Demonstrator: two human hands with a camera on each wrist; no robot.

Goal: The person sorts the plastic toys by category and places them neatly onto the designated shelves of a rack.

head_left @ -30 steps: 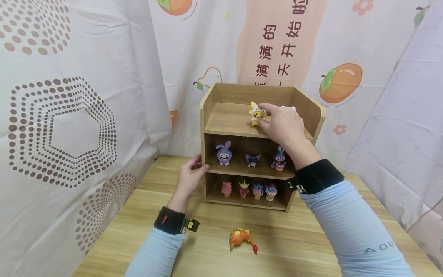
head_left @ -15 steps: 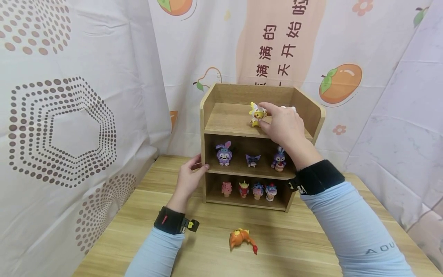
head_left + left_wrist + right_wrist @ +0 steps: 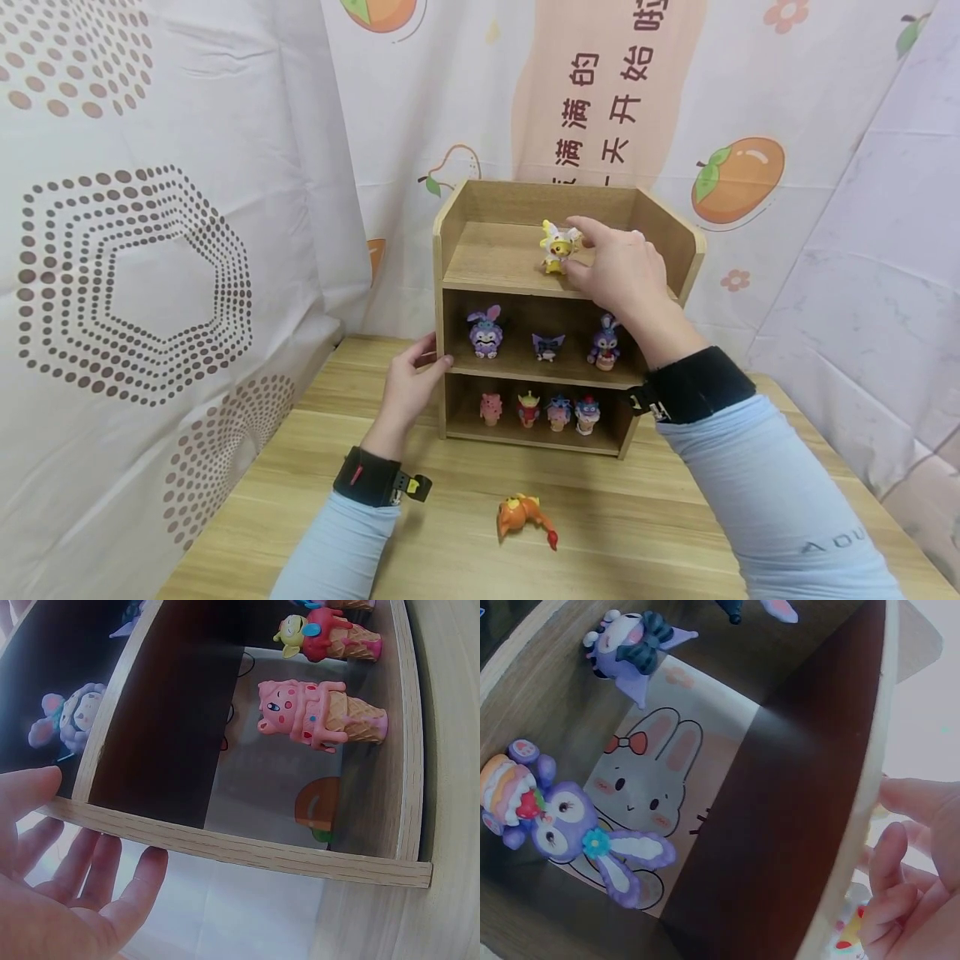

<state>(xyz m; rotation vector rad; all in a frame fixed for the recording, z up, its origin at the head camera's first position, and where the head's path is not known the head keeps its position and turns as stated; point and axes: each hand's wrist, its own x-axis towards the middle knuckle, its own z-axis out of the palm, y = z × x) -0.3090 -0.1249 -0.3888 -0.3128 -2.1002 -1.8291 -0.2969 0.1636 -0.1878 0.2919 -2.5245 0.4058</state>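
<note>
My left hand [image 3: 412,385] holds the left side panel of a small wooden shelf [image 3: 525,290]. In the left wrist view its thumb lies over the panel's front edge and the fingers are outside. At the top tier, my right hand [image 3: 622,271] is beside a yellow Pikachu figurine [image 3: 558,248] in a white hood. Its thumb and index finger stand apart around the figurine's right side; the fingertips are close to it, and contact is hard to tell. The figurine stands upright near the tier's front edge. An orange figurine [image 3: 517,515] with a red-tipped tail lies on the table.
Three purple figurines, among them a rabbit with a cake [image 3: 574,825], stand on the middle tier. Several ice-cream-cone figurines, including a pink one [image 3: 307,716], line the bottom tier. The wooden table [image 3: 420,550] extends in front; patterned curtains [image 3: 225,100] hang behind and beside it.
My right hand's index finger has lifted off the Pikachu figurine, and the hand has shifted slightly right. More of the figurine shows. The left hand has stayed put.
</note>
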